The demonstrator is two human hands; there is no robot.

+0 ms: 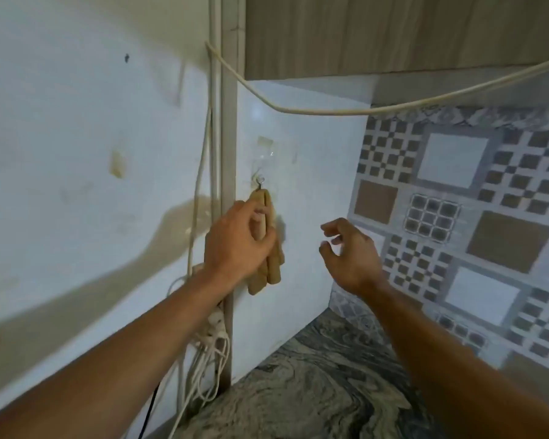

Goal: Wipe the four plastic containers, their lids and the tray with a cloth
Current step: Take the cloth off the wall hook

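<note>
The cloth (268,248), tan and folded lengthwise, hangs from a small metal hook (259,182) on the white wall panel (305,191), above the counter's back-left corner. The left hand (235,245) grips the cloth's mid section, fingers curled round it w/ the thumb side up near the hook. The cloth's lower end shows below the hand. The right hand (351,251) hovers just right of the cloth, apart from it, fingers loosely bent, holding nothing.

Surroundings: a vertical conduit strip (228,147) runs immediately left of the cloth. A cream cable (314,110) sags across the panel above the hook, under the upper cabinet (393,33). White cords (203,353) bunch at the conduit's foot. Patterned tiles (457,217) cover the wall to the right. The marbled counter (314,391) lies below both forearms.
</note>
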